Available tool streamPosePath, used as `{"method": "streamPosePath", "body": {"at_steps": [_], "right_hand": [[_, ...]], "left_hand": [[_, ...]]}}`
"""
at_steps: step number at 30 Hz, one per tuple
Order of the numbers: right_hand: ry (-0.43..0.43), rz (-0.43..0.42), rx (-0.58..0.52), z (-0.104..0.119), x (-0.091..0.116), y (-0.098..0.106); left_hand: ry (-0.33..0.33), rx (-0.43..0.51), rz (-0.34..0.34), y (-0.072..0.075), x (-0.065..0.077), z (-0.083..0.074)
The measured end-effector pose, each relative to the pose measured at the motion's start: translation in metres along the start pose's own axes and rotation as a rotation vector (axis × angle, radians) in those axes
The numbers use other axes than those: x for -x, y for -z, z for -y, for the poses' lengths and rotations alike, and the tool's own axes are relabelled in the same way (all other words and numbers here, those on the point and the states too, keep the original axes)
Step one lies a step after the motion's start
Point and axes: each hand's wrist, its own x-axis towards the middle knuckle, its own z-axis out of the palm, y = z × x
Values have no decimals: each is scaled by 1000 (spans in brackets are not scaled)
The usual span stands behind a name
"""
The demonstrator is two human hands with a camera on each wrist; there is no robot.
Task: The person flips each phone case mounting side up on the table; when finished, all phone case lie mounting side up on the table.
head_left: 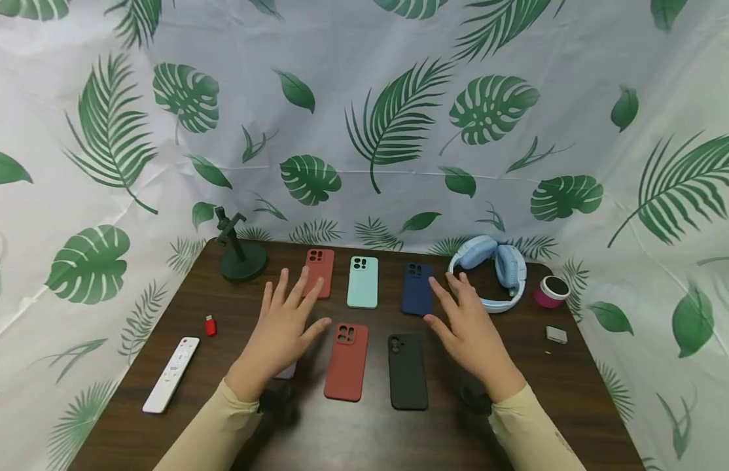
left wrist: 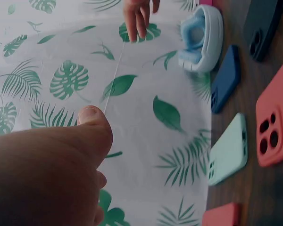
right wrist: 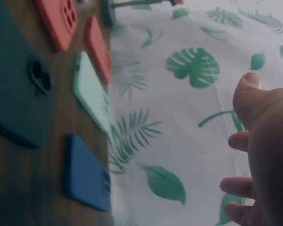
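Note:
Both hands are held over the table with fingers spread and nothing in them. In the head view my left hand (head_left: 279,330) overlaps the back red phone case (head_left: 321,268) and mostly hides a lilac phone case (head_left: 286,373). My right hand (head_left: 473,337) is nearest the navy phone case (head_left: 417,291), its fingertips beside that case and the headphones. Between the hands lie a mint phone case (head_left: 362,282), a front red phone case (head_left: 347,363) and a black phone case (head_left: 408,373). Each wrist view shows its own thumb, with the left thumb (left wrist: 92,122) against the backdrop.
Light-blue headphones (head_left: 512,268) and a pink jar (head_left: 551,292) stand at the back right, a small pale box (head_left: 556,334) nearer. On the left are a dark green stand (head_left: 243,261), a red USB stick (head_left: 210,326) and a white remote (head_left: 171,376). Leaf-printed cloth (head_left: 241,85) hangs behind the table.

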Motion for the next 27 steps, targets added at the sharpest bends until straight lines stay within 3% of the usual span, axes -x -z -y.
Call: {"method": "streamPosePath", "body": {"at_steps": [8,12,17,22,27], "right_hand": [[4,4,-116,9,15,-14],[-62,59,-213,15,23,-23],[-181,156,-309,19,32,-36],[-255,208,-340,18,42,-49],[-298,184,-384,17,47,-58]], "left_hand": [[-78,65,-22,-11,3,-29],[-116,110,-17,-17,2,-45],[-148,218,43,-28,5,-65],[-121,347,88,-40,10,-81],[-106,426,112,-53,12,-97]]}}
